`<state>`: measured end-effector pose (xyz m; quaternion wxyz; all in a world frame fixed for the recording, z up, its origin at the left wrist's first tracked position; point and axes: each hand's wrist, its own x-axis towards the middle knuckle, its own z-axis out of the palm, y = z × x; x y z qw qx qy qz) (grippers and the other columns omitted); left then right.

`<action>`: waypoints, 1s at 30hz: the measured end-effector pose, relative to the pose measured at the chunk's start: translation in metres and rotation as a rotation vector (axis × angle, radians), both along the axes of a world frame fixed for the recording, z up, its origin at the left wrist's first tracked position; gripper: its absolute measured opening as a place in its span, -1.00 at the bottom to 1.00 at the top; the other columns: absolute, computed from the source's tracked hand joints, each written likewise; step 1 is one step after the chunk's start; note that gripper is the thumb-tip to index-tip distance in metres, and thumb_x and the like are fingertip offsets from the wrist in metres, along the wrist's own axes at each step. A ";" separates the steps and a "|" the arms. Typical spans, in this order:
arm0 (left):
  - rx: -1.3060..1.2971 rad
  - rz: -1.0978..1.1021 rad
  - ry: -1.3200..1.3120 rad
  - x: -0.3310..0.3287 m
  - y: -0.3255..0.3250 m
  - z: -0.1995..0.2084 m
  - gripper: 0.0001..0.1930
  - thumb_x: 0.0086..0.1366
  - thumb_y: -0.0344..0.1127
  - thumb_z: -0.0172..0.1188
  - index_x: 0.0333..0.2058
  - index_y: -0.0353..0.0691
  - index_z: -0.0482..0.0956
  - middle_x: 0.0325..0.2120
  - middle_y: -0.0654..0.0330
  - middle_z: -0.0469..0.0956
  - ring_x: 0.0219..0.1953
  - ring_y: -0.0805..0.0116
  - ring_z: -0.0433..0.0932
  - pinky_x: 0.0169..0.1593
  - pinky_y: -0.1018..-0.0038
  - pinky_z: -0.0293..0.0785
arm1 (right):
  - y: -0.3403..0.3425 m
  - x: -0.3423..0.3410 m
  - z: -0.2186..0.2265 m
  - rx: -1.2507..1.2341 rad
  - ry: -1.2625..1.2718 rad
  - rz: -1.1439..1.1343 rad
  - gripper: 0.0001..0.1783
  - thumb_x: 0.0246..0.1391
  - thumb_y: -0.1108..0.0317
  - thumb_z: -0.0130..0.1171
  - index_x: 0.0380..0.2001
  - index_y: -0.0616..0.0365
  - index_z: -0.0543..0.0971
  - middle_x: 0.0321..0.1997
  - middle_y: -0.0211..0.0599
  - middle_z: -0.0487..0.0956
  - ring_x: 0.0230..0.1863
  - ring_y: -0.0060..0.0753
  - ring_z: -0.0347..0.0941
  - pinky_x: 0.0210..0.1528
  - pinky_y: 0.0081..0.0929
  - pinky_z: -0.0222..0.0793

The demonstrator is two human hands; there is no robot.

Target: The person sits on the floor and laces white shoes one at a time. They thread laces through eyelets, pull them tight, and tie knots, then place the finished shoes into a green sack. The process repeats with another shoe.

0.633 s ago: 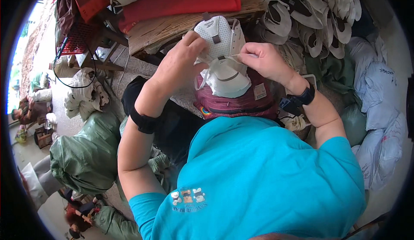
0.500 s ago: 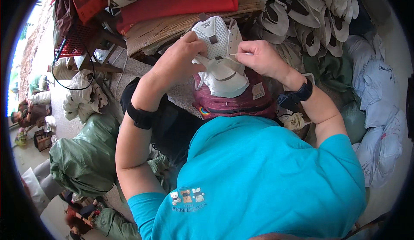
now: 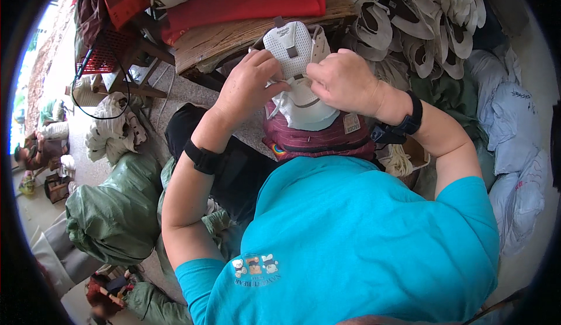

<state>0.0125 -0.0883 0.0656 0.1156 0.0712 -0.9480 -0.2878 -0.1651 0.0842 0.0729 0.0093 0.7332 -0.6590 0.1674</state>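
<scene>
Over the burgundy cloth (image 3: pixel 289 133), the left hand (image 3: pixel 250 79) pinches a white shoe upper (image 3: pixel 301 100); the right hand (image 3: pixel 345 82) bunches there, its hold hidden from me.

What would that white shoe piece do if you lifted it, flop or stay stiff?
The white shoe upper would probably flop somewhat, since it bends over the maroon cloth and no sole shows. It's likely light, because its toe edge looks thin.
</scene>
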 end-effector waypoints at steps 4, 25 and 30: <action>-0.224 0.158 -0.035 -0.004 0.012 0.005 -0.75 0.17 -0.12 0.37 -0.40 -0.21 0.68 -0.33 0.14 0.53 -0.10 0.07 0.51 -0.02 0.18 0.46 | 0.004 -0.007 0.000 0.101 0.024 -0.042 -0.88 0.04 0.32 0.19 -0.50 0.08 0.51 -0.60 -0.25 0.54 -0.42 -0.10 0.56 -0.27 -0.13 0.35; 0.591 0.434 0.326 -0.028 0.054 -0.006 -0.83 0.51 -0.33 0.09 -0.21 -0.31 0.57 -0.47 0.38 0.51 -0.50 0.68 0.32 -0.41 0.65 0.27 | -0.017 -0.028 0.035 0.125 -0.128 0.100 -0.58 -0.11 0.40 0.46 -0.16 0.17 0.53 -0.06 -0.20 0.45 0.04 -0.05 0.49 0.03 -0.16 0.47; 0.611 0.380 0.371 -0.032 0.053 -0.009 -0.89 0.52 -0.39 0.04 -0.20 -0.29 0.47 -0.36 0.25 0.69 -0.60 0.67 0.32 -0.50 0.63 0.33 | -0.030 -0.047 0.039 0.359 -0.211 0.187 -0.58 -0.14 0.45 0.47 -0.19 0.20 0.51 -0.06 -0.19 0.43 0.03 -0.04 0.50 0.04 -0.17 0.48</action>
